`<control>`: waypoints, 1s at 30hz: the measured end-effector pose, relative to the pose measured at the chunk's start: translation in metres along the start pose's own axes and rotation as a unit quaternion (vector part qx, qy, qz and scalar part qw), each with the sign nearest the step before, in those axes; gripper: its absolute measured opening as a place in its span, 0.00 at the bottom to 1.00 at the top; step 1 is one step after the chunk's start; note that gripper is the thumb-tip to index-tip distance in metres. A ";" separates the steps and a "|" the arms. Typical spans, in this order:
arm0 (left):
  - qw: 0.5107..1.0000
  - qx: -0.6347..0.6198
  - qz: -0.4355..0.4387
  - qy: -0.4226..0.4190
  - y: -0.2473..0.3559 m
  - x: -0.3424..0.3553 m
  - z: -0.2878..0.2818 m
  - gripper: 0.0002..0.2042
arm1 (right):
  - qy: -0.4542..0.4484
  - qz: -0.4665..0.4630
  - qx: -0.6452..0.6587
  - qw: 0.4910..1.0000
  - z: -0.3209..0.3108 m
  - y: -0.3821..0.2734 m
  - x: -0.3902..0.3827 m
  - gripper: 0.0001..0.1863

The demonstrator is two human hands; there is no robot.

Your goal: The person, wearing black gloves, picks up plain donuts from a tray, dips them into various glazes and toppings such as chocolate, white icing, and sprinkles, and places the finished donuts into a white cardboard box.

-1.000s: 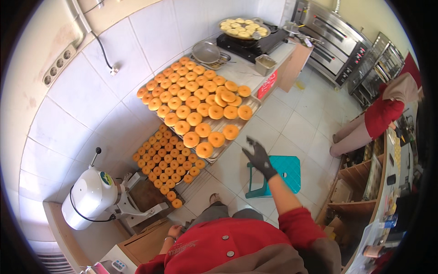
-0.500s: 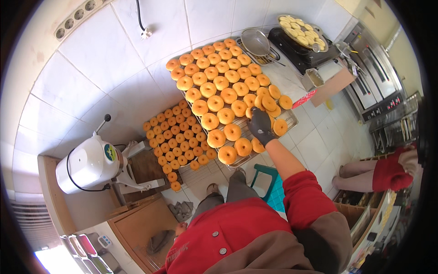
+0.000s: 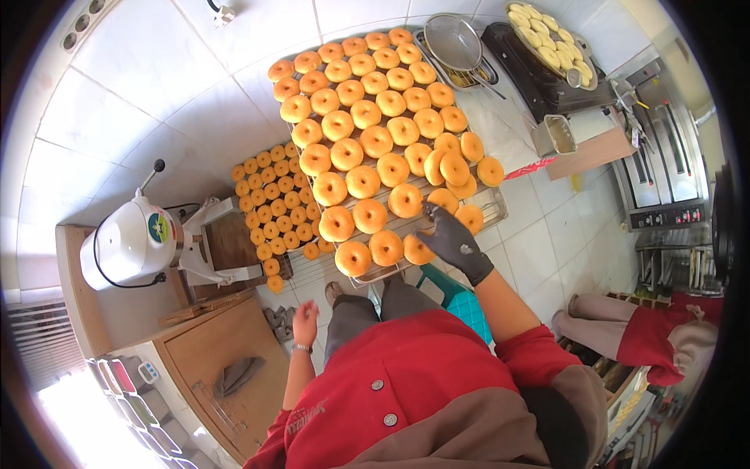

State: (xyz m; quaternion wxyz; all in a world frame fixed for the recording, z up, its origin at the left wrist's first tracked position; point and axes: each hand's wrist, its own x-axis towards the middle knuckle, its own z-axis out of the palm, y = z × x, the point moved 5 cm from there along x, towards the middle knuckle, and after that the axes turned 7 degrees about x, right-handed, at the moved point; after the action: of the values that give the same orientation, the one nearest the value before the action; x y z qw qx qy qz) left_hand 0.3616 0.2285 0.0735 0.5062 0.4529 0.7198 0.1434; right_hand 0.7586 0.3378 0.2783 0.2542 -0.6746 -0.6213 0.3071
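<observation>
My right hand (image 3: 453, 238), in a black glove, is over the near right part of a wire rack (image 3: 492, 199) covered with ring doughnuts (image 3: 362, 182). Its thumb and fingers are spread, with nothing between them. Close to the thumb lies a front-row doughnut (image 3: 418, 249); another doughnut (image 3: 405, 201) sits just beyond the fingertips. Several doughnuts (image 3: 454, 169) are heaped at the rack's right side. My left hand (image 3: 305, 322), bare, with a band at the wrist, hangs beside my leg away from the rack, its fingers loosely stretched.
Left of the rack, a lower tray of doughnuts (image 3: 277, 209) stands near a white mixer (image 3: 129, 242). A strainer (image 3: 453, 43), a black stove (image 3: 539, 86) and a pan of dough pieces (image 3: 582, 72) are behind right. Close by are a teal stool (image 3: 461, 313) and, at right, another person (image 3: 660, 332).
My right hand has drawn back toward me and its fingers have spread. A doughnut now fills a gap in the second row from the front. My left hand has come into fuller view.
</observation>
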 end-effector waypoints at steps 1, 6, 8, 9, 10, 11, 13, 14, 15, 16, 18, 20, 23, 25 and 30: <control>0.997 -0.069 0.038 0.024 0.031 0.004 -0.002 0.16 | -0.017 -0.049 -0.029 0.998 0.003 -0.008 -0.009 0.33; 0.961 -0.230 0.123 0.089 0.159 0.007 -0.016 0.20 | -0.060 -0.065 -0.126 0.988 0.015 -0.016 -0.027 0.42; 0.960 -0.232 0.133 0.088 0.191 0.005 -0.017 0.21 | -0.010 -0.085 -0.119 0.989 0.014 -0.020 -0.024 0.42; 0.958 -0.231 0.142 0.089 0.205 0.005 -0.017 0.22 | 0.020 -0.082 -0.116 0.990 0.011 -0.020 -0.020 0.42; 0.960 -0.230 0.145 0.072 0.216 0.004 -0.015 0.22 | 0.029 -0.106 -0.099 0.989 0.011 -0.023 -0.020 0.41; 0.961 -0.229 0.147 0.056 0.224 0.005 -0.009 0.22 | 0.043 -0.115 -0.088 0.989 0.009 -0.024 -0.018 0.40; 0.961 -0.225 0.157 0.011 0.234 0.005 -0.001 0.24 | 0.074 -0.159 -0.062 0.983 0.002 -0.025 -0.016 0.39; 0.960 -0.228 0.163 0.025 0.236 0.003 0.001 0.24 | 0.106 -0.119 -0.071 0.985 -0.008 -0.018 -0.015 0.38; 0.957 -0.232 0.169 0.040 0.233 -0.002 0.004 0.24 | 0.137 -0.102 -0.080 0.982 -0.019 -0.009 -0.019 0.38; 0.960 -0.229 0.154 0.056 0.231 -0.004 0.007 0.24 | 0.173 -0.093 -0.099 0.976 -0.034 0.000 -0.021 0.38; 0.950 -0.260 0.152 0.086 0.224 -0.010 0.008 0.24 | 0.190 -0.074 -0.149 0.968 -0.059 0.024 -0.025 0.42; 0.943 -0.281 0.138 0.108 0.216 -0.015 0.012 0.23 | 0.035 0.064 -0.102 0.992 -0.054 0.061 -0.024 0.47; 0.940 -0.290 0.124 0.129 0.204 -0.023 0.018 0.20 | 0.069 0.021 -0.113 0.991 -0.050 0.074 -0.032 0.51; 0.940 -0.294 0.121 0.123 0.198 -0.026 0.023 0.19 | 0.106 -0.020 -0.144 0.984 -0.046 0.074 -0.035 0.51; 0.944 -0.286 0.089 0.137 0.181 -0.032 0.027 0.18 | 0.173 -0.032 -0.197 0.965 -0.061 0.078 -0.034 0.45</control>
State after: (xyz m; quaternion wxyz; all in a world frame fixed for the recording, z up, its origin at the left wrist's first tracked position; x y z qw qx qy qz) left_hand 0.4789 0.2949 0.2011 0.4959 0.3273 0.6676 0.4485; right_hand 0.8550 0.2982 0.2666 0.2292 -0.7339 -0.6376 0.0491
